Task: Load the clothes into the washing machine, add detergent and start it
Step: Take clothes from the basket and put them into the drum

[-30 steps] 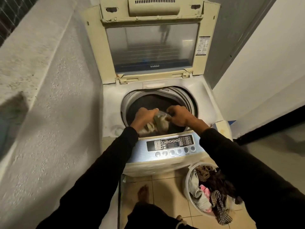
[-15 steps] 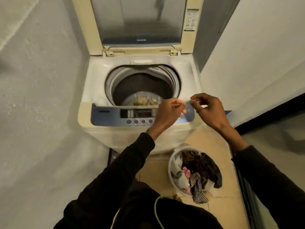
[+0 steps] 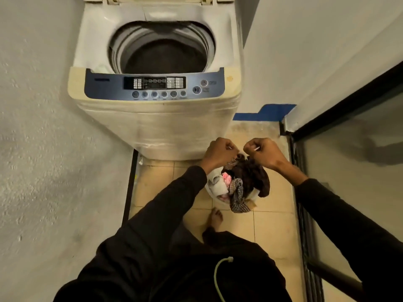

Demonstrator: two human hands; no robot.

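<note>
At nine o'clock a rough plastered wall [image 3: 43, 149] hems me in, so I stand square to the washing machine [image 3: 157, 118], which fills twelve o'clock. Its lid is tipped up out of the way and the drum [image 3: 162, 54] gapes dark and ready to take whatever I lift; from here I cannot tell what lies at the bottom. The control panel [image 3: 154, 85] faces me along the near edge, its buttons untouched, and I see no detergent anywhere.

My left hand [image 3: 220, 152] hangs over the far rim of the laundry basket [image 3: 210, 185], fingers curled tight. Something thin and pale pokes from between them, and a scrap of checked cloth seems to meet my knuckles, but I cannot tell for sure whether I am pinching fabric or nothing at all. The basket sits on the tiled floor [image 3: 272, 219] at about one o'clock from my bare foot [image 3: 216, 217], close against the machine's front so each lift is short. The clothes [image 3: 246, 182] are heaped in it: dark brown, pink, white, a checked piece trailing over the near edge.

My right hand [image 3: 265, 152] mirrors the left, fist closed above the dark garment, another pale sliver at the thumb; what it grips I cannot make out either. At three o'clock a dark-framed glass door [image 3: 349, 171] closes the corner.

I judge the loading far from finished.
</note>
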